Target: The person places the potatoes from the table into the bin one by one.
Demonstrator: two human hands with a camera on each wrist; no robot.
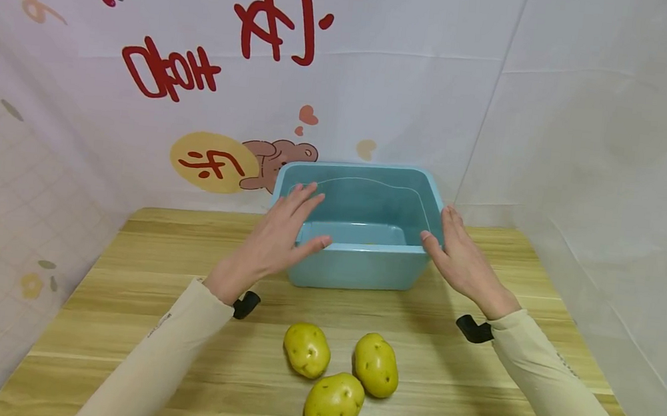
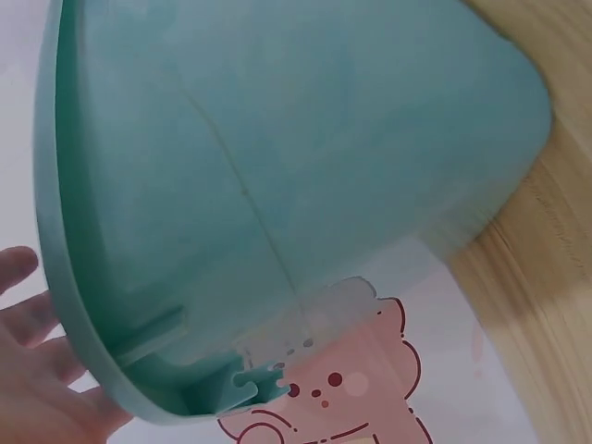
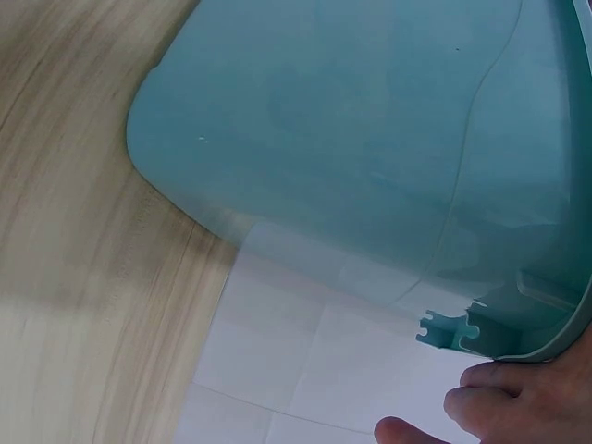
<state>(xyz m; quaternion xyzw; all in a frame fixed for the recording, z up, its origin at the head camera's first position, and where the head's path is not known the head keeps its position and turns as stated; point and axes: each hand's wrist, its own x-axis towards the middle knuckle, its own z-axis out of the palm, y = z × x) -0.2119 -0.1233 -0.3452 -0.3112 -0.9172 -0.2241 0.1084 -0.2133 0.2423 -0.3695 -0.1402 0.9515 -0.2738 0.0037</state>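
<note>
A light blue plastic bin (image 1: 358, 267) stands at the back of the table against the wall, and its inside shows a pale blue floor. Over its left front corner my left hand (image 1: 279, 233) is held with spread, straight fingers. My right hand (image 1: 466, 261) is at the right front corner, with the thumb near the rim and the other fingers along the outer right side. Both wrist views show fingers close to the bin's rim; whether they touch it I cannot tell. Three yellow potatoes, a left one (image 1: 306, 350), a right one (image 1: 376, 365) and a front one (image 1: 334, 404), lie before the bin.
The wood-grain table (image 1: 222, 358) ends at a white wall covering (image 1: 405, 94) with red characters and a cartoon bear (image 1: 274, 162). White walls also rise on the left and right. Black wrist mounts (image 1: 474, 329) stick out below the sleeves.
</note>
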